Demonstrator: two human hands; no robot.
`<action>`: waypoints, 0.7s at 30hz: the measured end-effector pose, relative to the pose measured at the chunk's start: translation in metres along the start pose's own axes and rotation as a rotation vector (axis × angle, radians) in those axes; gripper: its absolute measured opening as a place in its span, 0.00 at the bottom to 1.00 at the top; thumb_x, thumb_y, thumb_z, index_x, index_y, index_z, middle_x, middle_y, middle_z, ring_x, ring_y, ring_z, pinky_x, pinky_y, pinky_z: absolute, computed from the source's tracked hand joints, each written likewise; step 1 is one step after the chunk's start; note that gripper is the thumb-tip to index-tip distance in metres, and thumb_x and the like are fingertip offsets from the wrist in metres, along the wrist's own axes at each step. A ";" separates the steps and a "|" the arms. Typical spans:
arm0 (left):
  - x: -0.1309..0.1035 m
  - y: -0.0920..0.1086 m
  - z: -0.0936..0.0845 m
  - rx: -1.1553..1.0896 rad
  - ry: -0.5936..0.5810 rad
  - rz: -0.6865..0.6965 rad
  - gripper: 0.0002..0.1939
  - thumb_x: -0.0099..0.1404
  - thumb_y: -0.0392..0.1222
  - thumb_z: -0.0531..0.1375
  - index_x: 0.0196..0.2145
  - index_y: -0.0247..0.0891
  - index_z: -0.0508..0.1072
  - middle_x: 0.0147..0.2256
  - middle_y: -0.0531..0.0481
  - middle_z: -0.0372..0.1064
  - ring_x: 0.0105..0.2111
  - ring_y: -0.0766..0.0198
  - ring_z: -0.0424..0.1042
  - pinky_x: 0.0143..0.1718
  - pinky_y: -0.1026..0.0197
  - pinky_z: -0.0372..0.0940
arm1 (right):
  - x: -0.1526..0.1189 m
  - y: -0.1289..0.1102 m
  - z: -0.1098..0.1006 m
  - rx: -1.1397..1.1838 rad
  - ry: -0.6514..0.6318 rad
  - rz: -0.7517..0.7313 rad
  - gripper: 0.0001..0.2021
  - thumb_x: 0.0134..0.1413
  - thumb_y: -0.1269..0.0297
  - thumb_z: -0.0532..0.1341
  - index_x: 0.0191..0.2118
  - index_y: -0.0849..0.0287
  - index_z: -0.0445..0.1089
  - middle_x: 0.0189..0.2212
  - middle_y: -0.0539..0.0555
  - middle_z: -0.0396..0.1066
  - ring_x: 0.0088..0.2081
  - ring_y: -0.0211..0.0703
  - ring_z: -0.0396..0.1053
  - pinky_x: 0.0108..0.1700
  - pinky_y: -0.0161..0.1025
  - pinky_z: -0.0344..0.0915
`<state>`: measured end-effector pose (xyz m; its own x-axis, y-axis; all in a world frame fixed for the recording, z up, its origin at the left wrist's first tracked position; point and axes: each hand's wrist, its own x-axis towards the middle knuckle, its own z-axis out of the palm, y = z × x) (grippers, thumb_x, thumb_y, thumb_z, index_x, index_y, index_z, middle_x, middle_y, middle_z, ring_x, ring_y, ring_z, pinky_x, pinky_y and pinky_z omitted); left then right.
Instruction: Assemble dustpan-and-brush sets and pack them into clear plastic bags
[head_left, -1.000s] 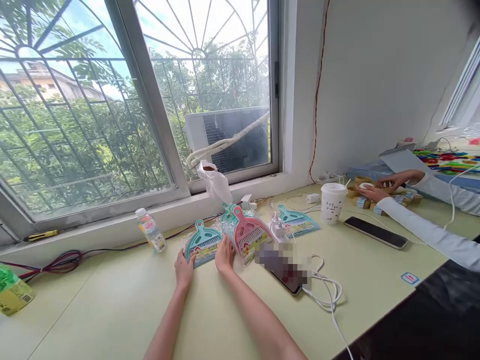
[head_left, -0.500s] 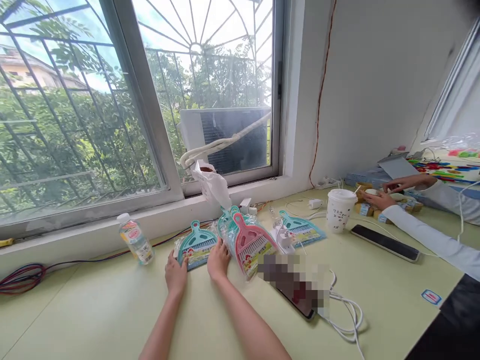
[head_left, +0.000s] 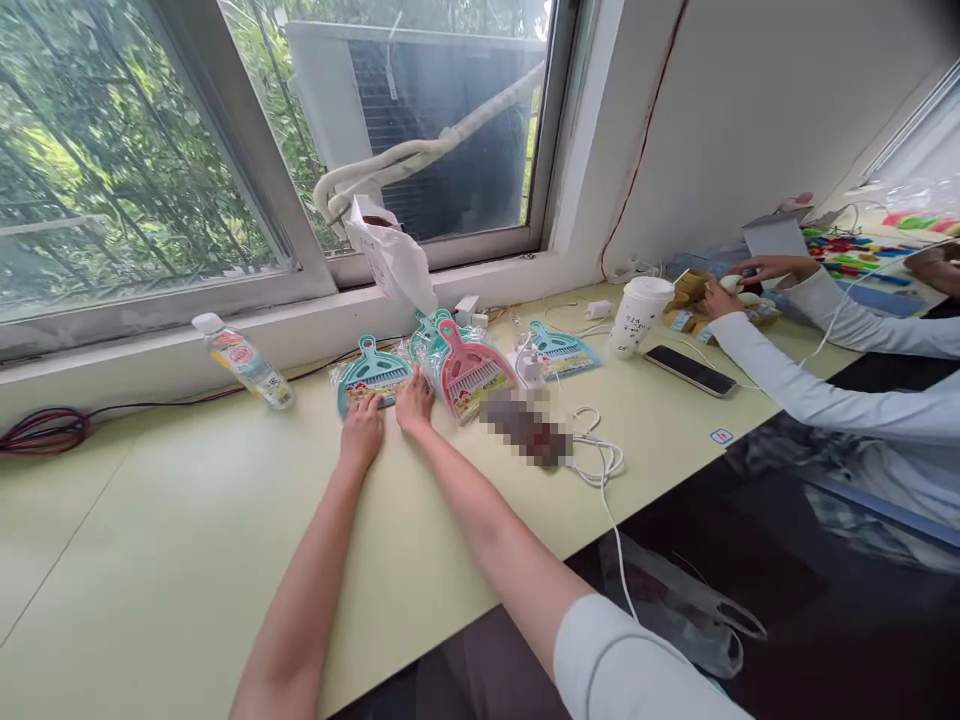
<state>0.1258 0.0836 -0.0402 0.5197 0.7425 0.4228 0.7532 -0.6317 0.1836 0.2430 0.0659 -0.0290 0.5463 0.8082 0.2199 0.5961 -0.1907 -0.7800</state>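
While the left hand (head_left: 362, 432) lies with its fingers over the lower edge of the left dustpan (head_left: 373, 372), the right hand (head_left: 414, 402) is at that teal pack's right side, just beside the pile. Whether either hand grips the pack or only rests on it, I cannot tell. Half a second earlier the left hand was at the pack's left edge, thumb on its front; now it has shifted toward the lower edge. The left dustpan lies on the bench (head_left: 187, 540), its handle pointing to the window.

To its right is the pile, with a pink dustpan (head_left: 472, 372) on top of teal ones (head_left: 426, 334). Next come a white charger (head_left: 531, 368), another teal dustpan (head_left: 561, 350) and a coiled cable (head_left: 606, 462). Behind the pile stands a paper bag (head_left: 397, 265); a bottle (head_left: 244, 362) leans off to the left.

Farther right are a cup (head_left: 639, 318), a phone (head_left: 690, 371) and a co-worker's hands. The view has tipped downward, bringing in the bench's front edge, the person's right sleeve (head_left: 622, 655) and a plastic bag (head_left: 675, 605) below.
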 end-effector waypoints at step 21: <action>-0.005 0.020 -0.027 -0.065 0.093 -0.061 0.34 0.61 0.25 0.45 0.64 0.41 0.59 0.65 0.42 0.51 0.63 0.52 0.54 0.59 0.46 0.54 | 0.053 0.190 -0.322 -0.382 0.314 -0.004 0.16 0.59 0.71 0.51 0.49 0.62 0.71 0.51 0.62 0.70 0.55 0.49 0.60 0.55 0.42 0.57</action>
<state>0.1271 0.0610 -0.0149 0.4321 0.7579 0.4888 0.7527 -0.6016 0.2673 0.5750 -0.1071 0.0233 0.6594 0.6134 0.4347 0.7398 -0.4261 -0.5208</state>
